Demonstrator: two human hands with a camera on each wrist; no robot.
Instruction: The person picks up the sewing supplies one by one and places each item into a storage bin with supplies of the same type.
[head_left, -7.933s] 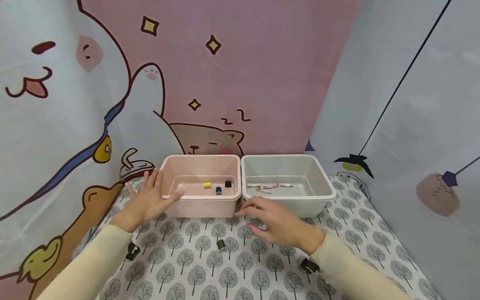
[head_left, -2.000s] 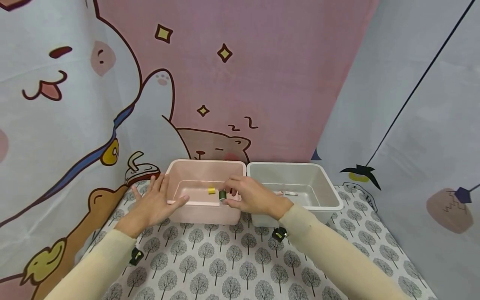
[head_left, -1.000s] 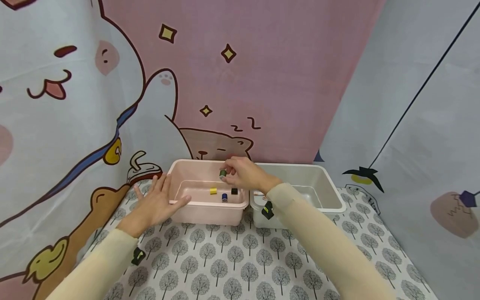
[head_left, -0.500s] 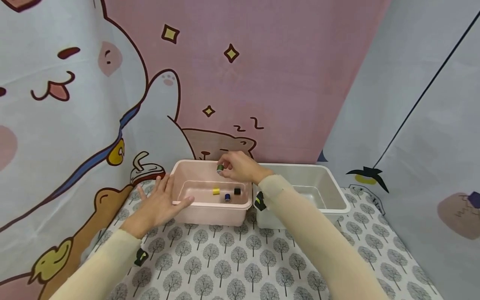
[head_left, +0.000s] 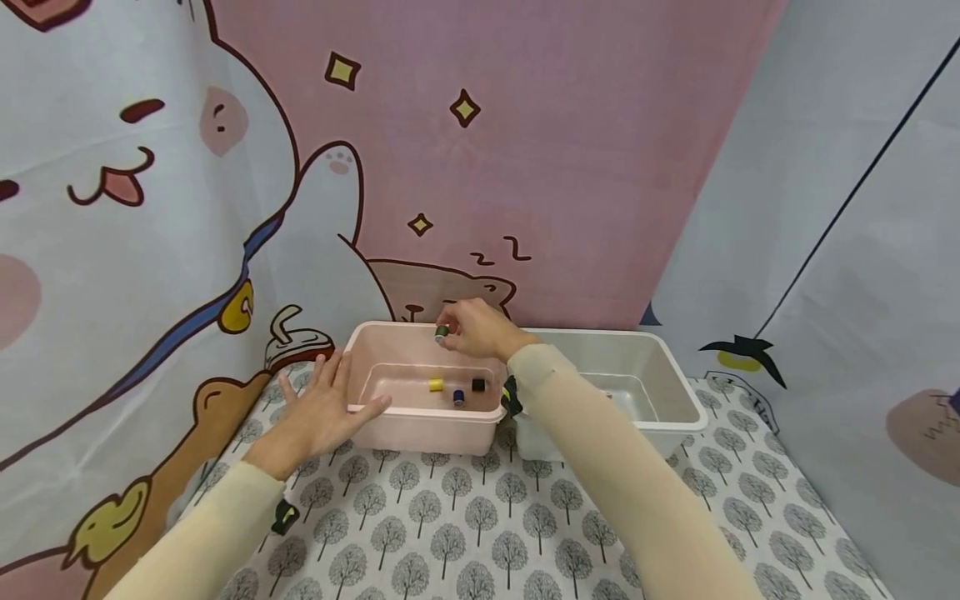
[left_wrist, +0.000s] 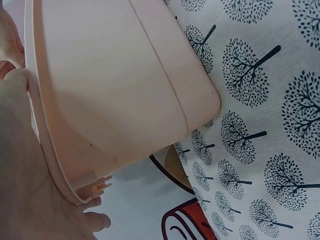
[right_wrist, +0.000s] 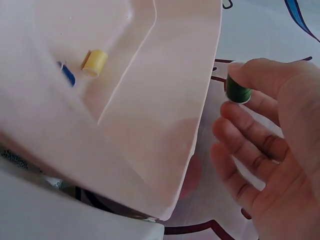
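My right hand (head_left: 480,329) pinches a green spool of thread (right_wrist: 238,91) between thumb and index finger, the other fingers loosely bent. In the head view it holds the spool high, over the far part of the pink bin (head_left: 420,423). Inside that bin lie a yellow spool (head_left: 436,385), a blue spool (head_left: 458,397) and a black spool (head_left: 478,384). At the bin's left front corner my left hand (head_left: 318,417) rests against the rim, its fingers spread and nearly straight.
Directly right of the pink bin stands a white bin (head_left: 667,429), partly covered by my right forearm. A tree-patterned cloth (head_left: 450,533) covers the table. Behind the bins hangs a cartoon-printed curtain (head_left: 570,167).
The green spool lay on the cloth at first; my right hand has picked it up, carried it over the pink bin, then raised it toward the far rim. My left hand stays at the bin.
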